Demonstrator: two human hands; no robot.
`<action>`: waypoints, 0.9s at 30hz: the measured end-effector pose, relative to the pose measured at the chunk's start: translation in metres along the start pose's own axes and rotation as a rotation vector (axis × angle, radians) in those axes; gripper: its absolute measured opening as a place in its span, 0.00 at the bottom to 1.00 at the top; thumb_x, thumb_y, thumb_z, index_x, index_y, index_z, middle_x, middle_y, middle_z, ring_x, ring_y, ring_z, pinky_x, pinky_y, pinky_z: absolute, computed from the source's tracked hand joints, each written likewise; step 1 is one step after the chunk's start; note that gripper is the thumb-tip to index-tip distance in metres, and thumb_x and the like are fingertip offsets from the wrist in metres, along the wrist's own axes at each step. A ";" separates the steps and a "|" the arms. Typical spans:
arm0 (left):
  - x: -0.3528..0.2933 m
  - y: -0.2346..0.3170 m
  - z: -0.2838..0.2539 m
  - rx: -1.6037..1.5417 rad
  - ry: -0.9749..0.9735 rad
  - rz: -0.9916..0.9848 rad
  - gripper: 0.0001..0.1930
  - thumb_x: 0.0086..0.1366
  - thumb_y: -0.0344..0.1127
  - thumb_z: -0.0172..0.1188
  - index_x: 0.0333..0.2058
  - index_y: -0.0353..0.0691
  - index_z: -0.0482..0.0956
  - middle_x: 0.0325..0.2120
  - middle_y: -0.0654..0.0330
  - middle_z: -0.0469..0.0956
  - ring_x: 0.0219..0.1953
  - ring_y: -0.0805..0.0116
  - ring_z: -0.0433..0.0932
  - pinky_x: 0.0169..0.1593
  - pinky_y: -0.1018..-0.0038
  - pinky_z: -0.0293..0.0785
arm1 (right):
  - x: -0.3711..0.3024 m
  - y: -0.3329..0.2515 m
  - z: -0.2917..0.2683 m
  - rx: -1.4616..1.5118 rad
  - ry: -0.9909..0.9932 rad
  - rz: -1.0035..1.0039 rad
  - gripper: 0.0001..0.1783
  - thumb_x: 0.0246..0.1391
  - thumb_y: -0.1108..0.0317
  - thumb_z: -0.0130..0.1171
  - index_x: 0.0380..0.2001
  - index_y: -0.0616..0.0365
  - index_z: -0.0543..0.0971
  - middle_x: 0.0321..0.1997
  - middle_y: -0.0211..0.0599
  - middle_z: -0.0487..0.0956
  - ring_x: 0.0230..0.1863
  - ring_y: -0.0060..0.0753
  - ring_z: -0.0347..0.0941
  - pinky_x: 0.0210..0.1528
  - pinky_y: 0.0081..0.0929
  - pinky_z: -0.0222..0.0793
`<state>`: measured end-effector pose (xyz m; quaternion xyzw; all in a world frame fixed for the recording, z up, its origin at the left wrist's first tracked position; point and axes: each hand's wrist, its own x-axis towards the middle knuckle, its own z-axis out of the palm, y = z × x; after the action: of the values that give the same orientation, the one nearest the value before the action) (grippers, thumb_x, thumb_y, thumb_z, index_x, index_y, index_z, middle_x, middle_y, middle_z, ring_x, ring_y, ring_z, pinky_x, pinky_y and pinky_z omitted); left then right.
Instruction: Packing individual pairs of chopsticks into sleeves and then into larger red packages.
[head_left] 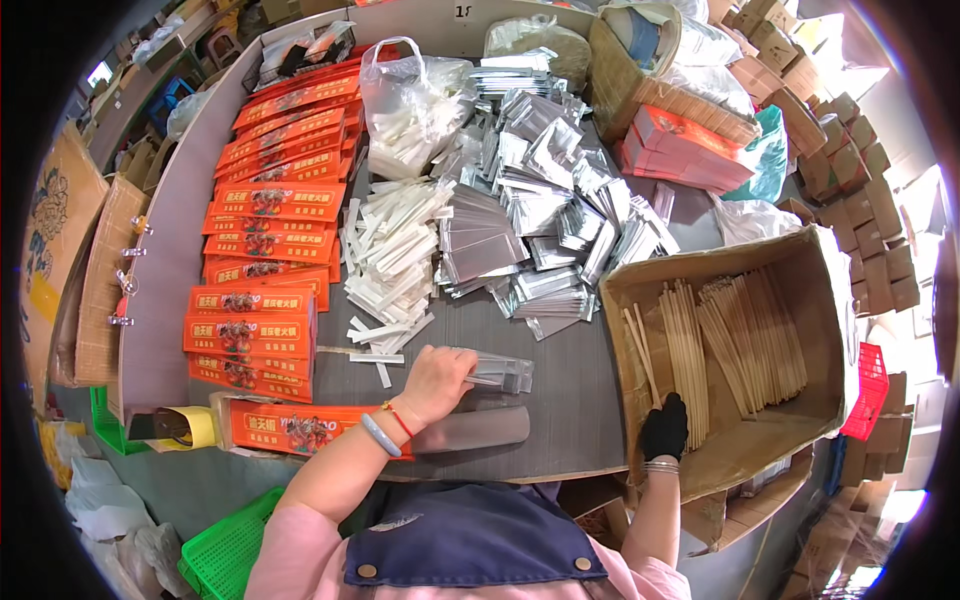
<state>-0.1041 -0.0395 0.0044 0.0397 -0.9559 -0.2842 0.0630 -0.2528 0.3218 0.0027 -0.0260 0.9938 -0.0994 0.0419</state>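
Observation:
My left hand [436,384], bare with a red cord and a grey band at the wrist, is closed on the near end of a small clear plastic packet [505,374] on the grey table. Just below it lies a long translucent plastic sleeve [480,430]. In a black glove, my right hand [665,430] reaches over the near side of a cardboard box [830,300]. Its fingertips are closed round the lower ends of a pair of wooden chopsticks [643,352], which lean apart from the bundled chopsticks [755,340] in the box.
Beyond my left hand lie a heap of slim white strips [395,250] and a pile of clear and silvery packets [545,190]. Red printed paper sleeves [270,240] overlap along the left. Farther back are a plastic bag [405,100] and a stack of red printed packs [680,150].

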 end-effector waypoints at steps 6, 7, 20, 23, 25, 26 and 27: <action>-0.023 0.026 -0.047 -0.475 -0.213 -0.233 0.12 0.46 0.31 0.69 0.28 0.37 0.75 0.22 0.54 0.79 0.25 0.52 0.79 0.29 0.60 0.73 | 0.000 -0.002 0.000 0.022 0.055 0.090 0.10 0.62 0.72 0.46 0.44 0.61 0.72 0.44 0.53 0.74 0.46 0.58 0.72 0.48 0.46 0.68; -0.035 0.022 -0.039 -0.239 -0.258 -0.142 0.13 0.44 0.33 0.71 0.28 0.40 0.77 0.22 0.58 0.77 0.28 0.55 0.77 0.34 0.61 0.71 | -0.002 -0.004 0.000 0.023 0.050 0.083 0.10 0.62 0.72 0.46 0.44 0.61 0.72 0.44 0.53 0.74 0.46 0.58 0.72 0.48 0.46 0.68; -0.104 0.019 -0.059 0.032 0.027 -0.178 0.28 0.40 0.41 0.76 0.43 0.43 0.80 0.44 0.60 0.74 0.50 0.56 0.68 0.55 0.60 0.63 | -0.050 -0.102 -0.013 0.102 -0.393 -0.978 0.17 0.49 0.62 0.64 0.45 0.42 0.81 0.27 0.40 0.74 0.29 0.47 0.72 0.30 0.41 0.67; -0.116 0.016 -0.051 0.097 -0.062 -0.170 0.35 0.38 0.42 0.77 0.48 0.40 0.78 0.47 0.58 0.73 0.52 0.54 0.68 0.59 0.58 0.62 | -0.058 -0.116 0.016 0.167 -0.369 -1.015 0.17 0.49 0.61 0.64 0.45 0.44 0.81 0.28 0.40 0.76 0.31 0.46 0.74 0.31 0.41 0.68; -0.106 0.022 -0.037 0.072 -0.041 -0.100 0.38 0.37 0.41 0.78 0.51 0.40 0.75 0.49 0.58 0.72 0.53 0.54 0.67 0.58 0.58 0.62 | -0.076 -0.141 0.043 0.364 -0.354 -1.098 0.16 0.50 0.64 0.63 0.45 0.47 0.81 0.29 0.41 0.78 0.32 0.47 0.75 0.33 0.41 0.70; -0.102 0.025 -0.037 0.072 -0.038 -0.098 0.38 0.37 0.41 0.78 0.51 0.40 0.75 0.49 0.58 0.72 0.53 0.54 0.67 0.58 0.58 0.62 | -0.079 -0.155 0.052 0.501 -0.345 -1.142 0.16 0.50 0.65 0.62 0.44 0.49 0.81 0.29 0.41 0.78 0.32 0.47 0.76 0.34 0.41 0.71; -0.098 0.029 -0.037 0.093 -0.042 -0.115 0.38 0.36 0.40 0.78 0.51 0.40 0.75 0.49 0.58 0.72 0.53 0.54 0.67 0.57 0.58 0.63 | -0.074 -0.160 0.048 0.594 -0.384 -1.180 0.17 0.47 0.67 0.64 0.44 0.54 0.80 0.30 0.42 0.79 0.33 0.46 0.76 0.37 0.39 0.73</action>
<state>-0.0032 -0.0240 0.0418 0.0914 -0.9653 -0.2433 0.0247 -0.1679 0.1603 -0.0069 -0.5674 0.7190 -0.3673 0.1615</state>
